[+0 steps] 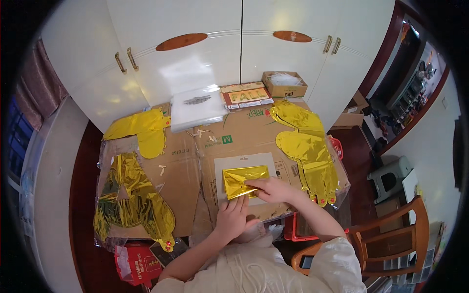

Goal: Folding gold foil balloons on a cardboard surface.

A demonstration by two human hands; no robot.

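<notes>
A gold foil balloon (239, 181), folded into a flat rectangle, lies on a pale card (264, 162) in front of me. My left hand (233, 217) rests at its near edge, fingers stretched out and fingertips touching the foil. From the right, my right hand (273, 189) reaches over the foil's right part, its fingers drawn together on the foil; the thumb's grip is partly hidden. Larger unfolded gold foil balloons (312, 158) lie on the right of the table. More foil balloons are on the left, one far back (141, 128) and one nearer (129, 195).
Flattened cardboard (183, 195) covers the table. At the back are a stack of clear plastic bags (198, 115), a printed card pack (246, 96) and a small open box (285, 89). Small white pieces (162, 170) lie about. A wooden chair (391, 239) stands at right, a red bag (139, 263) at lower left.
</notes>
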